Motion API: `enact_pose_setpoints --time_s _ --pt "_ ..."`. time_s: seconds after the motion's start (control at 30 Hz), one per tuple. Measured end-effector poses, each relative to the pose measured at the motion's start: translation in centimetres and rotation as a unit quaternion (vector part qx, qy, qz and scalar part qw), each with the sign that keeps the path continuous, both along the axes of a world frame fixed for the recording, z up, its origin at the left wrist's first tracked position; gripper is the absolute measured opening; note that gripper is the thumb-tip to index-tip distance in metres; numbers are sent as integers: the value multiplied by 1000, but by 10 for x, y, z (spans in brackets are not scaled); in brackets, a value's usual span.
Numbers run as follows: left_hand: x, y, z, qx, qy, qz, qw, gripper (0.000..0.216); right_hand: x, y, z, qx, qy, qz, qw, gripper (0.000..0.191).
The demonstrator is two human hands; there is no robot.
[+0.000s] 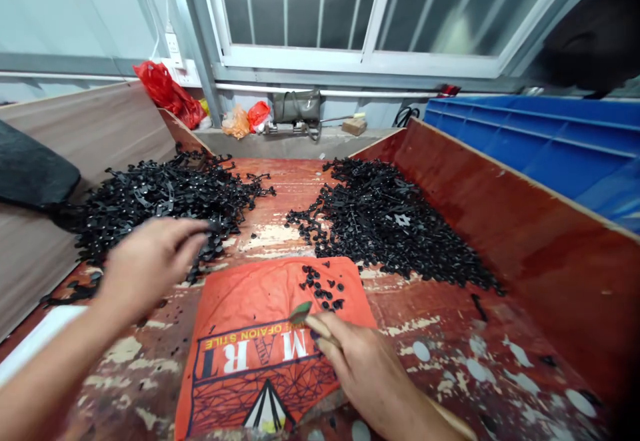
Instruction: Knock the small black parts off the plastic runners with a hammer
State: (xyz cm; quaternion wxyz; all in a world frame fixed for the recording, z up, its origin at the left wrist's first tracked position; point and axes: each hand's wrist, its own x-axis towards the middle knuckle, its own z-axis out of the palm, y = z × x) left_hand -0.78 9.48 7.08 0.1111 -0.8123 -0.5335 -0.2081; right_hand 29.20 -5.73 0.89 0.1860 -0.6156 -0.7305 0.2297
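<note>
My right hand [363,364] is closed around the pale handle of a short-bladed knife [301,313]. Its dark, greenish leaf-shaped blade points left, just above the orange printed cloth [235,294]. Several small black round pieces [325,291] lie on the cloth beyond the blade. Over the near edge of the left heap of black plastic parts [155,191], my left hand [150,258] is blurred by motion. Its thumb and forefinger come close together at a small black plastic part [214,226], which appears pinched between them.
A second heap of black parts [380,221] spreads along the red-brown board [500,228] on the right. Behind that board stands a blue crate [540,148]. A wooden board [95,134] and a dark object [35,168] border the left. Plastic bags [170,94] lie near the window.
</note>
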Motion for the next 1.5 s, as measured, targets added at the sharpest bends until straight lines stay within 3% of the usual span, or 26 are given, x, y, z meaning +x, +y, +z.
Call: enact_pose_setpoints --time_s 0.1,0.17,0.2,0.27,0.33,0.43,0.53,0.7,0.87,1.0,1.17,1.33,1.5 --pt "-10 31 58 93 57 152 982 46 8 -12 -12 -22 -19 -3 1000 32" --pt "5 36 68 117 32 137 983 43 10 -16 -19 -39 -48 4 998 25" --pt "19 34 62 100 11 91 991 38 10 -17 -22 -46 -65 11 997 22" --pt "53 21 35 -10 -30 -66 997 26 11 -19 -26 -58 -93 36 993 20" --pt "88 5 -2 -147 -47 -189 970 17 12 -19 -29 -62 -105 60 991 23" --pt "126 -12 -46 -244 -31 -211 946 16 12 -18 -32 -62 -109 69 990 25" --pt "143 -14 -66 -275 -31 -182 944 10 12 -17 -35 -65 -107 67 990 24" --pt "148 -14 -80 -275 -32 -145 950 9 21 -9 -25 -63 -57 27 996 15" --pt "115 -32 -92 -264 -101 -135 950 12 41 27 -7 4 -64 -65 996 18" --pt "69 -44 -101 -194 -157 -78 965 17 33 57 -7 24 -143 -28 989 16" --pt "33 -54 -111 -181 -131 -46 974 17 16 70 -7 33 -187 10 982 16" --pt "36 -41 -96 -166 -142 -42 975 20 2 70 -3 46 -200 33 978 14" --pt "71 6 -67 -223 -184 -126 949 18 -48 71 -7 72 -184 115 973 11"
